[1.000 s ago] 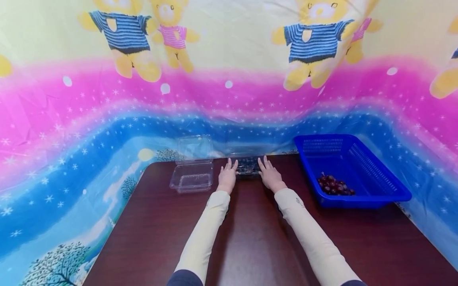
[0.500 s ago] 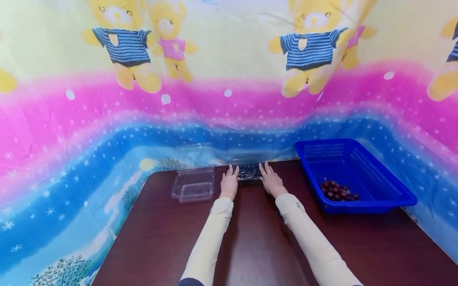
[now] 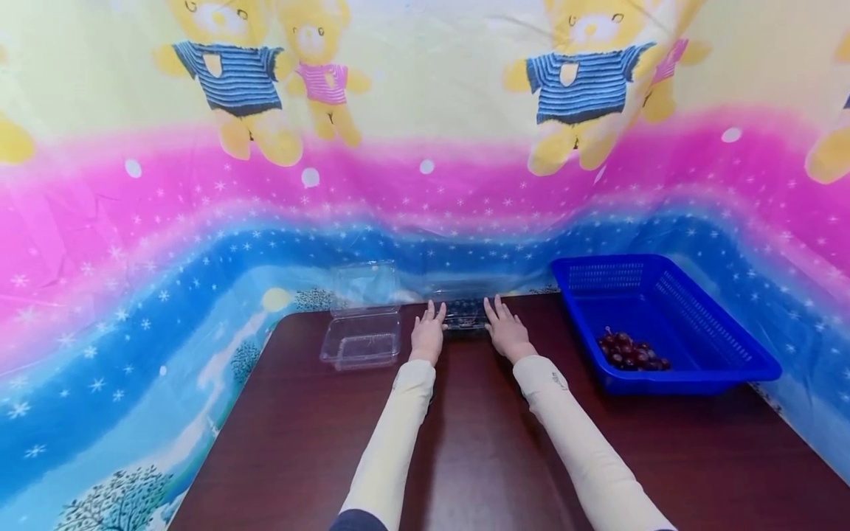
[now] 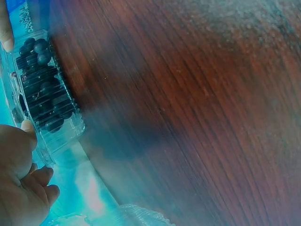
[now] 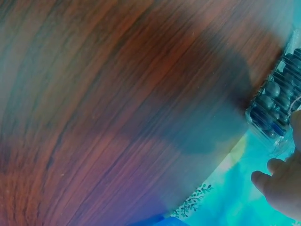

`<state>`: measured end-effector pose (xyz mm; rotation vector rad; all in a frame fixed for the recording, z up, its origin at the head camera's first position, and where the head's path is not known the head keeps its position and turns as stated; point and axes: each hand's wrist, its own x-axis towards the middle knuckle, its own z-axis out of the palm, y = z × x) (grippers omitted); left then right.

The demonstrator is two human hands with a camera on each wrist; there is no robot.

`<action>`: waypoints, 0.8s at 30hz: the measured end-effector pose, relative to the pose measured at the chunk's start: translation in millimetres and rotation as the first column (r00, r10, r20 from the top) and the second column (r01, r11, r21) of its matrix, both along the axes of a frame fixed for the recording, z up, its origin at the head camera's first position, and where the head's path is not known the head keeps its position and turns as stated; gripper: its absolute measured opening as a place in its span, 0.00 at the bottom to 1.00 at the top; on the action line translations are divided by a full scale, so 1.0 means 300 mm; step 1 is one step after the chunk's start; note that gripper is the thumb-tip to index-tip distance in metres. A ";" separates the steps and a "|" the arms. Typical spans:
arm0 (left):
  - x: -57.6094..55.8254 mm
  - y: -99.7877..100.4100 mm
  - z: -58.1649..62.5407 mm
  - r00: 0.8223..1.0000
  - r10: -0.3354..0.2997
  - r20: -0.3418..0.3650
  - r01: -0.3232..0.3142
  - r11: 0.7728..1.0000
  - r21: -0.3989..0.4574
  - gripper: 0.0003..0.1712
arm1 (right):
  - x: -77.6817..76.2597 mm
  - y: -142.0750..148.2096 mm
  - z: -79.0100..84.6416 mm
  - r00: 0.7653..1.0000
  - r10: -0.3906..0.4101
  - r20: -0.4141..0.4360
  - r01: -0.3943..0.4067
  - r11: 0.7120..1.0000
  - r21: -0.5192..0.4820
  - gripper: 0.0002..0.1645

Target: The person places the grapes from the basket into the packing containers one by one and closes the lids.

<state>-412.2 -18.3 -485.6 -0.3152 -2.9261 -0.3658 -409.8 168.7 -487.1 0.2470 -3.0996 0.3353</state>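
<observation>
A clear plastic clamshell box (image 3: pixel 465 317) with dark grapes (image 4: pixel 43 96) inside stands at the far edge of the table. My left hand (image 3: pixel 428 338) lies at its left end, fingers extended and spread. At the opposite end is my right hand (image 3: pixel 508 336), its fingers straight too. In the left wrist view the left thumb (image 4: pixel 28 128) touches the box's rim, while the other fingers bend loosely beside its end. Only part of the right hand (image 5: pixel 284 186) shows in the right wrist view, by the box's corner. How the lid sits is hard to tell.
To the left, a second clear clamshell box (image 3: pixel 361 339) stands with its lid raised. A blue plastic basket (image 3: pixel 684 313) at the right holds a bunch of red grapes (image 3: pixel 631 352). Behind the brown table (image 3: pixel 285 442) hangs a printed curtain (image 3: pixel 425 199).
The head view has shifted slightly. Both hands stay at the two ends of the grape box, with little visible movement.
</observation>
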 end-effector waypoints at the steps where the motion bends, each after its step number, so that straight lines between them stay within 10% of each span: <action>1: 0.002 -0.003 0.000 1.000 -0.002 -0.001 0.002 1.000 0.005 0.34 | 0.000 0.000 0.000 1.000 0.004 0.000 -0.004 1.000 -0.010 0.37; 24: 0.006 -0.025 0.026 0.994 -0.101 0.038 0.100 0.994 0.040 0.31 | 0.005 0.008 -0.034 0.997 0.028 -0.070 -0.033 0.997 -0.071 0.40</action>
